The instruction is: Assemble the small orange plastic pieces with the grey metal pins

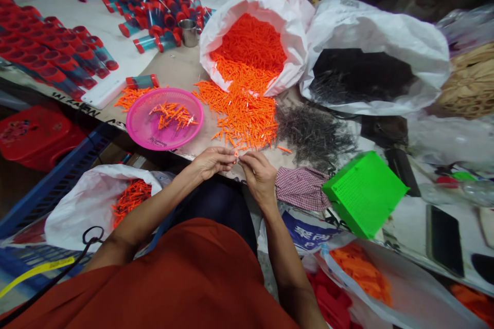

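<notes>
My left hand (211,162) and my right hand (259,177) pinch a tiny orange plastic piece (235,154) between their fingertips, just above the table's near edge. Whether a dark pin is also held there is too small to tell. Beyond my hands spreads a heap of orange plastic pieces (241,113), spilling from a white sack (254,36). A pile of dark metal pins (314,136) lies to the right of the heap. On the left stands a pink mesh basket (164,118) holding a few orange pieces.
Red-capped clear tubes (57,51) crowd the far left, near a steel cup (189,32). A white sack of dark pins (363,61), a green plastic crate (365,194), checked cloth (301,187) and a phone (444,240) lie right. Bags of orange pieces (131,200) sit below the table.
</notes>
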A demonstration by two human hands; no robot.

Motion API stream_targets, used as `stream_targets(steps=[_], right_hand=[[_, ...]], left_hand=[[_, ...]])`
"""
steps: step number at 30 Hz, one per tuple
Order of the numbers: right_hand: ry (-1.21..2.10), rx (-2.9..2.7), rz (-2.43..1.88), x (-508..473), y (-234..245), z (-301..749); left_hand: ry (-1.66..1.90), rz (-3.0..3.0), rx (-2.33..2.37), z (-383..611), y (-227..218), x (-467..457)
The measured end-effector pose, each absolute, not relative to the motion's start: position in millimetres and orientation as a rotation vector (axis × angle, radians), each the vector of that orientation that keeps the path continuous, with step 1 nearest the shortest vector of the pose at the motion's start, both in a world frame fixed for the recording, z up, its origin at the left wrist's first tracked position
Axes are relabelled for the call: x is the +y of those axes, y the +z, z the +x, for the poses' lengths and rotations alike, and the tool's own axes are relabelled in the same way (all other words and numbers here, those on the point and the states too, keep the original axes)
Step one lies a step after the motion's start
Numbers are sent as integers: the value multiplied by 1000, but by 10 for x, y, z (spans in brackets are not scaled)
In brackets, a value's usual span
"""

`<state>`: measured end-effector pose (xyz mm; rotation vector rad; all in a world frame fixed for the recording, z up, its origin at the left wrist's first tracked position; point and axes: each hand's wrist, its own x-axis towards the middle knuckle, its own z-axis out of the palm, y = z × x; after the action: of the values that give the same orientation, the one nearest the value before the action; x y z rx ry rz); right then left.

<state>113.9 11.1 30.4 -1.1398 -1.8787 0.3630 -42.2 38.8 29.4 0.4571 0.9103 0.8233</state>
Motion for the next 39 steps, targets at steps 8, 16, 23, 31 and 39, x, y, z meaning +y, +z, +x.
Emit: stream_targets(steps=[8, 16, 23, 31, 39], right_hand=[[308, -1905, -1144, 103, 316, 1118], [298, -1901, -1149, 99, 313, 1134], [284, -1832, -1181, 78, 301, 1113], [313, -1829, -1175, 82, 297, 1129], [298, -1832, -1161, 101, 335, 1161]], left_hand=[[859, 464, 922, -415, 295, 372], [948, 495, 950, -373, 294, 341], [1002, 529, 957, -345, 308, 316], [1033, 534, 954, -339, 337, 317], [1031, 564, 962, -315, 366, 305]])
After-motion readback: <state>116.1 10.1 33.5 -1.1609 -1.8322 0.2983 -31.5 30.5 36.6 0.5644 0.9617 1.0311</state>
